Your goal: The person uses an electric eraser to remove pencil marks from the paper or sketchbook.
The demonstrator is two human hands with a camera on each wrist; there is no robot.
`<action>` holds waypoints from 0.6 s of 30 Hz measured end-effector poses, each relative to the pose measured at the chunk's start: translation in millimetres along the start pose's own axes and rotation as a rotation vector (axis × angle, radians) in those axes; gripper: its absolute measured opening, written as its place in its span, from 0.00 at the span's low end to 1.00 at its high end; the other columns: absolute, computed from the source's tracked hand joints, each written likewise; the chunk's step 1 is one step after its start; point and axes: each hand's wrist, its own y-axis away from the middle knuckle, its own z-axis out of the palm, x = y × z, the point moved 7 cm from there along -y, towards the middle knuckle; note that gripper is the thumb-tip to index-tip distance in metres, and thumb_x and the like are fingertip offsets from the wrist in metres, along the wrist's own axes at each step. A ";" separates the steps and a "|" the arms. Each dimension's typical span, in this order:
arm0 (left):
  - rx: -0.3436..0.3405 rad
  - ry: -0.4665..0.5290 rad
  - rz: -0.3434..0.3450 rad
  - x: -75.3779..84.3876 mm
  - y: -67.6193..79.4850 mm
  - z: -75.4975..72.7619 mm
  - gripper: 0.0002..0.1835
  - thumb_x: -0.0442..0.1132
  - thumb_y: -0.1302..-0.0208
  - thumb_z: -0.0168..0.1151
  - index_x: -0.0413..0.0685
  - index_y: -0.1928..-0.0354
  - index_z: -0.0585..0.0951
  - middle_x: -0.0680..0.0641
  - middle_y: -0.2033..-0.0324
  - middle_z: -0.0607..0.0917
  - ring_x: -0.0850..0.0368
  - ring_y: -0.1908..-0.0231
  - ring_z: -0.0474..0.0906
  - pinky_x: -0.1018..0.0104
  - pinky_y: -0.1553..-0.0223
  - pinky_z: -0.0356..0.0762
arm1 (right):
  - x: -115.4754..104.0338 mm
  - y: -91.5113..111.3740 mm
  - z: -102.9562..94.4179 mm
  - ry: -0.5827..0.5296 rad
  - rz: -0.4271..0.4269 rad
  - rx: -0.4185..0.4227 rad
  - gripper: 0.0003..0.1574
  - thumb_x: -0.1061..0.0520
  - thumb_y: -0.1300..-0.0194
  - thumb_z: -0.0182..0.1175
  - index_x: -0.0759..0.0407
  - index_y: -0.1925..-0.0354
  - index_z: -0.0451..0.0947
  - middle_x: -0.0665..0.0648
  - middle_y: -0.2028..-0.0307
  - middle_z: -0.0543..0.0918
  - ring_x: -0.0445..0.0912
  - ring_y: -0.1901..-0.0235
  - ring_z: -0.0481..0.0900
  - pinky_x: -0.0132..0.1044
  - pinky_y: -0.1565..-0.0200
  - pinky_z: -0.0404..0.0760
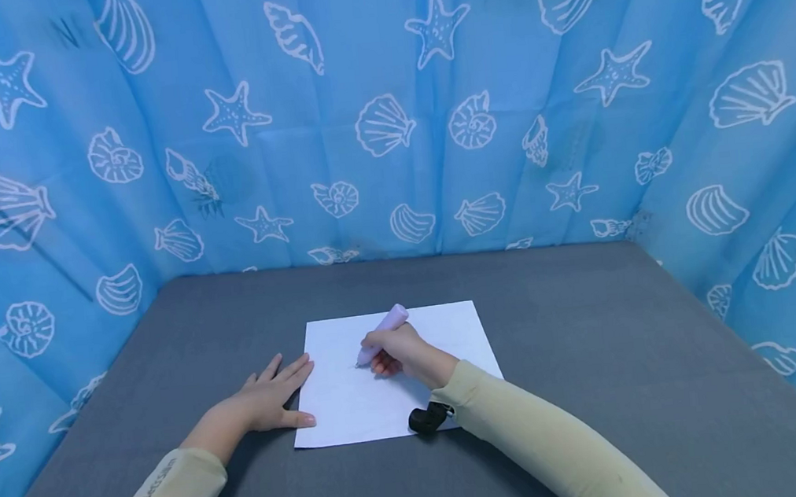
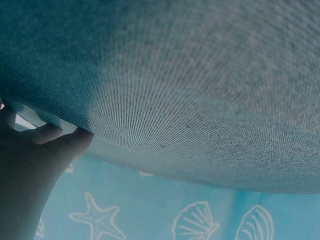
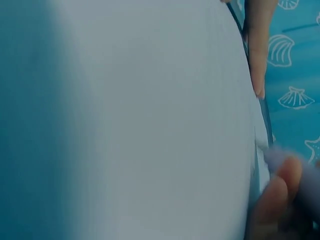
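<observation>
A white sheet of paper [image 1: 440, 324] lies flat on the grey table. My right hand [image 1: 407, 350] holds a thick lilac pen [image 1: 393, 317], tilted, its thin tip down at the left-middle part of the sheet. A very faint mark shows near the tip. In the right wrist view the pen [image 3: 277, 155] is blurred at the lower right, with fingers curled round it. My left hand [image 1: 269, 398] lies with spread fingers on the table, its fingertips and thumb touching the paper's left edge. The left wrist view shows this hand [image 2: 35, 155] partly, at the left.
A black wrist camera [image 1: 427, 418] hangs under the right cuff, over the paper's front edge. The grey tabletop [image 1: 592, 358] extends round the sheet. A blue curtain [image 1: 420, 175] with white shells and starfish stands behind and at both sides.
</observation>
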 end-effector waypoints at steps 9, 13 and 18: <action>0.000 -0.006 -0.010 -1.4 -2.3 4.3 0.56 0.68 0.48 0.64 0.46 0.24 0.54 0.43 0.25 0.51 0.30 0.28 0.37 0.27 0.37 0.38 | 1.5 0.7 -1.8 0.014 0.007 0.020 0.10 0.59 0.40 0.62 0.65 0.69 0.74 0.54 0.86 0.73 0.39 0.89 0.70 0.28 0.84 0.72; -0.003 -0.004 -0.009 -0.6 -2.4 4.2 0.56 0.68 0.47 0.64 0.46 0.24 0.54 0.42 0.25 0.51 0.30 0.28 0.37 0.27 0.37 0.38 | 0.6 1.0 -2.3 0.011 0.001 0.001 0.10 0.58 0.39 0.61 0.66 0.68 0.75 0.54 0.86 0.74 0.39 0.89 0.71 0.28 0.84 0.72; -0.007 0.008 0.003 -1.3 -2.7 2.7 0.56 0.68 0.47 0.64 0.46 0.24 0.53 0.42 0.25 0.50 0.30 0.28 0.36 0.26 0.37 0.38 | 1.8 -0.7 -2.1 -0.040 0.008 -0.049 0.13 0.57 0.37 0.60 0.67 0.62 0.76 0.55 0.82 0.75 0.41 0.85 0.72 0.29 0.81 0.75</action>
